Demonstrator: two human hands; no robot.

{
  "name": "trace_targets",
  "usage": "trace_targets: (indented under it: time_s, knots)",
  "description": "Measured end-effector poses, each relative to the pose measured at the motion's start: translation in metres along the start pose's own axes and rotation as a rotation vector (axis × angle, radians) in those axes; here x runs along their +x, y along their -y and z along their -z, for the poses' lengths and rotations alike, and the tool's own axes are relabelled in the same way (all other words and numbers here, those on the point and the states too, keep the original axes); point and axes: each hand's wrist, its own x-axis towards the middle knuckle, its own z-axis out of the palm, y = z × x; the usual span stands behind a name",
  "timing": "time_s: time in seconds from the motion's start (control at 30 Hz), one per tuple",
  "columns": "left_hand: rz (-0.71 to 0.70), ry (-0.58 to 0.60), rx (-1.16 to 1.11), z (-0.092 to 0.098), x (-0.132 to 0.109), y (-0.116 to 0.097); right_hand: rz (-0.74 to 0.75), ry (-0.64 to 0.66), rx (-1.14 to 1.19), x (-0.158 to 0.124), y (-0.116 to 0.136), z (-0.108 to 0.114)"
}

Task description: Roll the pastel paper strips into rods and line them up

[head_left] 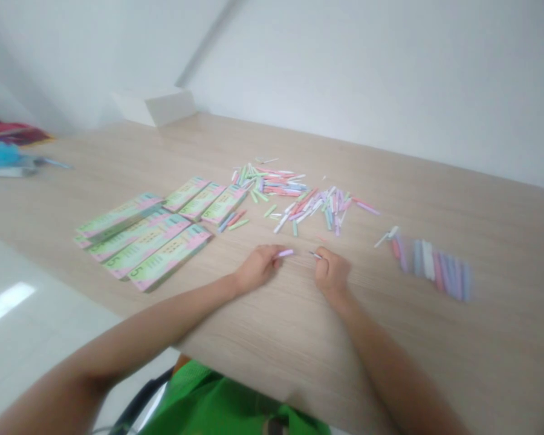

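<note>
Lilac cylinder [286,253], probably plastic

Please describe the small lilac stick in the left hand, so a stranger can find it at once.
At the pale wood-grain table, find the person's bare left hand. The short, slim lilac stick pokes rightward from its grip; other lilac sticks lie unheld.

Two hands [259,266], seven-plus cartons [170,257], dozens of sticks [338,208].
</note>
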Motion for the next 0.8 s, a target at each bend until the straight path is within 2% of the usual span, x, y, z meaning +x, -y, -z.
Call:
trace_targets:
  time_s: [0.07, 0.13, 0.33, 0.43, 0.63, 0.8]
  knots:
    - [-0.103, 0.118, -0.094, -0.001, 0.000, -0.002, 0.030, 0.014, -0.055, -0.001, 0.001, 0.000]
    - [-0.130, 0.168, -0.161, 0.002, 0.000, -0.002, 0.081, 0.033, -0.109, -0.002, 0.003, 0.001]
    - [-0.086, 0.131, -0.160, 0.003, -0.001, -0.001, 0.247, 0.155, -0.239, -0.003, 0.010, 0.004]
    - [-0.129, 0.105, -0.095, -0.003, -0.001, 0.000, 0.266, 0.191, -0.283, -0.002, 0.012, 0.004]
    - [-0.197, 0.166, -0.120, -0.001, 0.001, 0.001, 0.264, 0.207, -0.308, -0.004, 0.014, 0.004]
    - [-0.203, 0.212, -0.213, 0.004, 0.002, 0.006, 0.286, 0.157, -0.264, -0.010, 0.012, 0.005]
